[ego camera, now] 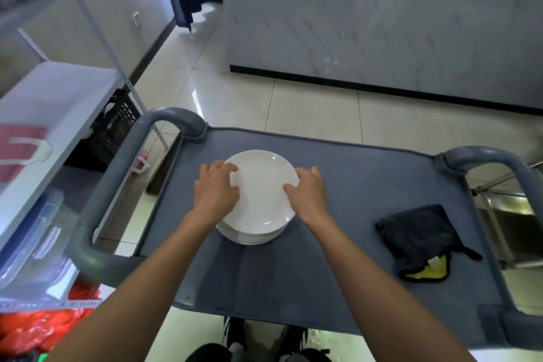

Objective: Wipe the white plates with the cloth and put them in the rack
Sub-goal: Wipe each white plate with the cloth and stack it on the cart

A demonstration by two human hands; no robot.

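A stack of several white plates (258, 232) rests in the middle of a grey cart top (346, 173). The top plate (263, 185) is tilted up off the stack. My left hand (216, 189) grips its left rim, thumb on the face. My right hand (307, 189) grips its right rim the same way. A dark grey cloth (420, 239) with a yellow underside lies crumpled on the cart to the right, apart from both hands. No plate rack shows in this view.
The cart has raised grey handles at the left (123, 167) and the right (499, 161). A white metal shelf unit (50, 114) with boxes and red bags stands at the left. A marble-faced counter (382, 23) runs across the tiled floor ahead.
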